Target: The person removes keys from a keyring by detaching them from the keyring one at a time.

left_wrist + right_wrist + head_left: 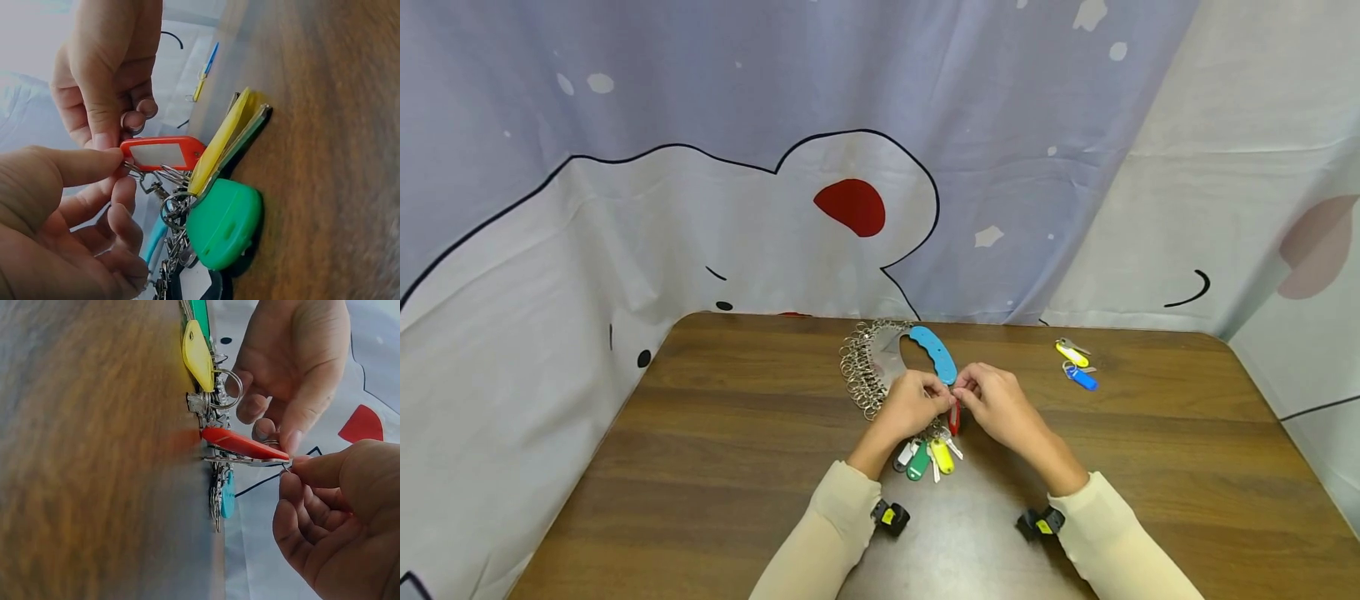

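Note:
A red key tag with a key hangs from a small metal ring between my two hands. My left hand pinches the ring end of the red tag between thumb and index finger. From the other side, my right hand pinches the ring at the same end; fingertips hide part of it. Just behind is the blue handle of a curved, clear key holder edged with many metal rings and clasps. Green, yellow and black-and-white key tags with keys hang at its near end.
Apart on the right lie a yellow key tag and a blue key tag, each with a key. The wooden table ends at the back against a patterned curtain.

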Action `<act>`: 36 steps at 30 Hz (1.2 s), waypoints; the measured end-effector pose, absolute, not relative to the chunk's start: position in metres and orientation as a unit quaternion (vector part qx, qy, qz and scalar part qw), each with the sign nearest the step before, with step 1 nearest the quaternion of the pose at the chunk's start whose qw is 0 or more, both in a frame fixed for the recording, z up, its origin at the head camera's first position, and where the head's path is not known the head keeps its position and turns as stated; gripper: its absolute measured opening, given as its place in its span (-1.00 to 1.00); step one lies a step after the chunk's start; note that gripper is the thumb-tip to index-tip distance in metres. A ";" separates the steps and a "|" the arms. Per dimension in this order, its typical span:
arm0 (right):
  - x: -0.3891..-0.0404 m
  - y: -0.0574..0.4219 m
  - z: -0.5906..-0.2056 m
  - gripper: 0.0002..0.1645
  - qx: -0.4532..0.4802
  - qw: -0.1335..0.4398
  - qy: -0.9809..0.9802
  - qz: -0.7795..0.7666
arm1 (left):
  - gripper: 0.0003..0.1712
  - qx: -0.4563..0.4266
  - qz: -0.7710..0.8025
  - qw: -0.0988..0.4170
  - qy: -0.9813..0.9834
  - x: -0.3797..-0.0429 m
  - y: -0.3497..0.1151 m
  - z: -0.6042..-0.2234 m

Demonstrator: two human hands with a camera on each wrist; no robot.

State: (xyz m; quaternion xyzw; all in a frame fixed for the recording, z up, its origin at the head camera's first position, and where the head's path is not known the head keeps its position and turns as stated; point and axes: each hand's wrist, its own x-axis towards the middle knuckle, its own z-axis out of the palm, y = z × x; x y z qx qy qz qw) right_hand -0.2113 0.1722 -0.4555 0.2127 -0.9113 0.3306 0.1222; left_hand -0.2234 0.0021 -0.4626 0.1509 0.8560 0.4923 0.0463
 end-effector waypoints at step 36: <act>-0.218 0.198 -0.434 -0.92 0.166 0.171 -0.924 0.298 | -0.91 0.276 0.257 -0.052 0.925 -0.208 0.023 -0.462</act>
